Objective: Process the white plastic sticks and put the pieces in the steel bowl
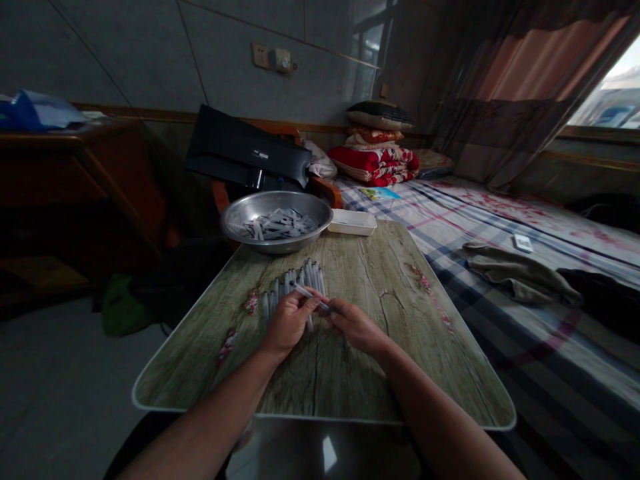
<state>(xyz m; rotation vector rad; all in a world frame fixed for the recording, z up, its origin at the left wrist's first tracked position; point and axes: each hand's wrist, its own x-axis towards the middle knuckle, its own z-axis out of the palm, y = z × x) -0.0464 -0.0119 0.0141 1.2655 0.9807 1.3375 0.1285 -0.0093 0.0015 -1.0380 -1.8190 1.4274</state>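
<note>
My left hand (289,321) and my right hand (353,325) meet at the middle of a small wood-patterned table (400,347). Between them they pinch one thin white tube (309,293), slanted from upper left to lower right. The fingers of both hands are closed around it. Just beyond the hands, a row of several similar white tubes (295,281) lies side by side on the tabletop. At the table's far left corner stands a metal bowl (240,215) holding several loose white pieces (275,225).
A shallow white tray (352,222) sits beside the bowl at the table's far edge. A bed with a plaid sheet (480,233), a crumpled cloth (517,275) and folded blankets (375,160) lies to the right. A black monitor (247,153) leans behind the bowl.
</note>
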